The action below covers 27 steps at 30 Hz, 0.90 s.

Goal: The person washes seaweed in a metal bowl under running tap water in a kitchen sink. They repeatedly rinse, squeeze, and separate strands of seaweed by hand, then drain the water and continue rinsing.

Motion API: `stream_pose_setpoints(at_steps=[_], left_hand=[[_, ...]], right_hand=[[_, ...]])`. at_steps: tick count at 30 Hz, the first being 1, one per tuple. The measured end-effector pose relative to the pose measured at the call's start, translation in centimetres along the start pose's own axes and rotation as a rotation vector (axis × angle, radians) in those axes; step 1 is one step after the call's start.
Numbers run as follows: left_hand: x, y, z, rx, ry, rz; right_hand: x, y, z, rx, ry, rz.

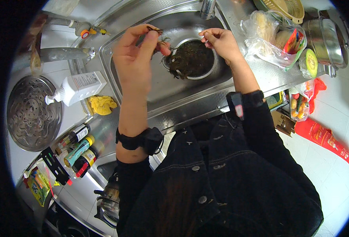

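Note:
My left hand is raised over the left part of the steel sink. Between its thumb and fingers are dark, stringy strands of a plant, perhaps moss or dried herb. A round metal bowl sits in the basin, filled with the same dark, tangled plant matter. Some of it hangs over the bowl's left rim, with small whitish bits among it. At the bowl's upper right, my right hand pinches what looks like a tiny whitish bit; its kind is too small to tell.
A faucet rises behind the basin. On the right counter lie a clear plastic bag of food, a cut, wrapped green vegetable and a steel pot. Leftward are a white pump bottle, a yellow cloth and a perforated steel plate.

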<state>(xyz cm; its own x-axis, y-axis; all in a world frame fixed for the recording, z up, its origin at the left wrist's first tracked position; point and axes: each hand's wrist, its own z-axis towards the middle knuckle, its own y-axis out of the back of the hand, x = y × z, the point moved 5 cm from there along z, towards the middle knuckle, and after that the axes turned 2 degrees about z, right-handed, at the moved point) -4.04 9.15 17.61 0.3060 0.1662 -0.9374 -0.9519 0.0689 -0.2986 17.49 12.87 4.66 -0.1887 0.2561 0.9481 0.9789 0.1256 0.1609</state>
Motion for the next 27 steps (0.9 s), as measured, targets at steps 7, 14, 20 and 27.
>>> stream_pose_setpoints(at_steps=[7, 14, 20, 27], left_hand=[[3.4, -4.0, 0.0, 0.064, 0.286, -0.499], [3.9, -5.8, 1.4, 0.055, 0.277, -0.409], [4.6, -9.3, 1.0, 0.165, 0.307, -0.431], [4.8, -14.3, 0.3, 0.358, 0.246, -0.452]], right_hand=[[6.3, -2.7, -7.0, 0.431, 0.145, 0.364], [6.7, 0.9, -10.6, 0.376, -0.012, 0.541], [6.9, 6.3, -13.6, 0.205, -0.069, 0.794], [6.1, 11.3, -16.1, -0.196, -0.108, 0.725]])
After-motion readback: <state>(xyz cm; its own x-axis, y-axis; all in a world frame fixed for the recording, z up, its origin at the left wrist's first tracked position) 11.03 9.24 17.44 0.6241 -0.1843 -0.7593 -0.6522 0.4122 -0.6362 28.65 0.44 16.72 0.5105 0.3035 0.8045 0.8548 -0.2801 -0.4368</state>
